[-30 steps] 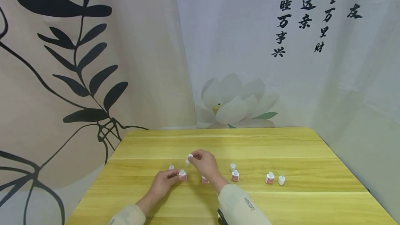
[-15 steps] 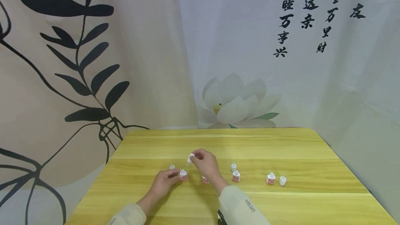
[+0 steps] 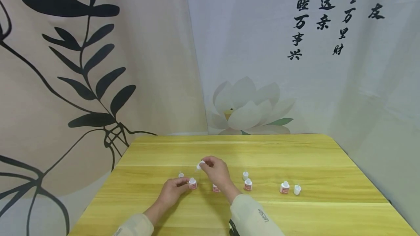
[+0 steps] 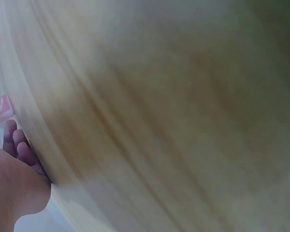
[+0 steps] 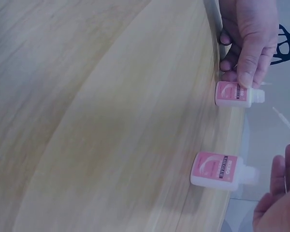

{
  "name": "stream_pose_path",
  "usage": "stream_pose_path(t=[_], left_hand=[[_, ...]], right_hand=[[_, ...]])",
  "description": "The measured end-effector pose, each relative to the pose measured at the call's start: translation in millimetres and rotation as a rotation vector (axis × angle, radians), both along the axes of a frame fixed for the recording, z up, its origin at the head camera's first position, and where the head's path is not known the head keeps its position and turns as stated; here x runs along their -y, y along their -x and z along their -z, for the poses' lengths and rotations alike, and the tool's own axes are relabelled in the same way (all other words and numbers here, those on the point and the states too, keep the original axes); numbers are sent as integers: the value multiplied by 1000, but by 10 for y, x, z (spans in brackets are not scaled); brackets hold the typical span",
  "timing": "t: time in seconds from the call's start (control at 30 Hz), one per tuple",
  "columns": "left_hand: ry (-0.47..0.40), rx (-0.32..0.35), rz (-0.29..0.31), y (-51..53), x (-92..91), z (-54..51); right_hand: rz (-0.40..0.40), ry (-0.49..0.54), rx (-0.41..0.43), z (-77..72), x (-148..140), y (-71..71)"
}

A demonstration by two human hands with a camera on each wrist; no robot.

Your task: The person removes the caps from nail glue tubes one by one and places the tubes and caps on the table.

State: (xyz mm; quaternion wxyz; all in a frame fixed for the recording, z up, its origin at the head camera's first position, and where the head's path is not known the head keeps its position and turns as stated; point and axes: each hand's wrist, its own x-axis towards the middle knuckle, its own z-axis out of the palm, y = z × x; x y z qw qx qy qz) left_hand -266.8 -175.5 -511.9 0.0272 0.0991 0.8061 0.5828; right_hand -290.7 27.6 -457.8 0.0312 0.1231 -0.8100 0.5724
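My left hand (image 3: pixel 172 191) holds a small white bottle with a pink label (image 3: pixel 192 183) between thumb and fingers. It stands upright on the table with its neck uncapped. Above it, my right hand (image 3: pixel 216 172) pinches a white brush cap (image 3: pixel 201 164), tilted, its thin stem pointing down and left, apart from the bottle. In the right wrist view the stem (image 5: pixel 282 117) shows clear of the bottle neck. A second uncapped bottle (image 3: pixel 216 188) stands partly hidden behind my right wrist. The left wrist view catches my left hand (image 4: pixel 19 183) only at its edge.
On the wood-grain table (image 3: pixel 183 221), two more uncapped bottles stand to the right, one (image 3: pixel 248 184) with a cap (image 3: pixel 245 175) behind it, the other (image 3: pixel 284 187) with a cap (image 3: pixel 297 189) beside it. Another cap (image 3: pixel 181 174) is behind my left hand. A printed curtain (image 3: pixel 164 65) hangs behind.
The brush cap in my right hand has tilted further sideways, its stem swinging up away from the bottle. My left hand and the bottle stay in place; the head view has shifted slightly.
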Motion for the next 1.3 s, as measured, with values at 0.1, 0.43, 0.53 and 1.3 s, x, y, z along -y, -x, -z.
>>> stream_pose_path(t=[0.1, 0.43, 0.53, 1.3], left_hand=[[-8, 4, 0, 6, 3, 5], [-17, 11, 5, 2, 10, 10], [-5, 11, -7, 14, 15, 28], [-21, 7, -4, 21, 15, 26]], right_hand=[[-10, 12, 18, -3, -3, -6], [-18, -39, 9, -26, -4, -20], [-16, -45, 15, -27, -5, -21], [-12, -94, -8, -50, -9, -7]])
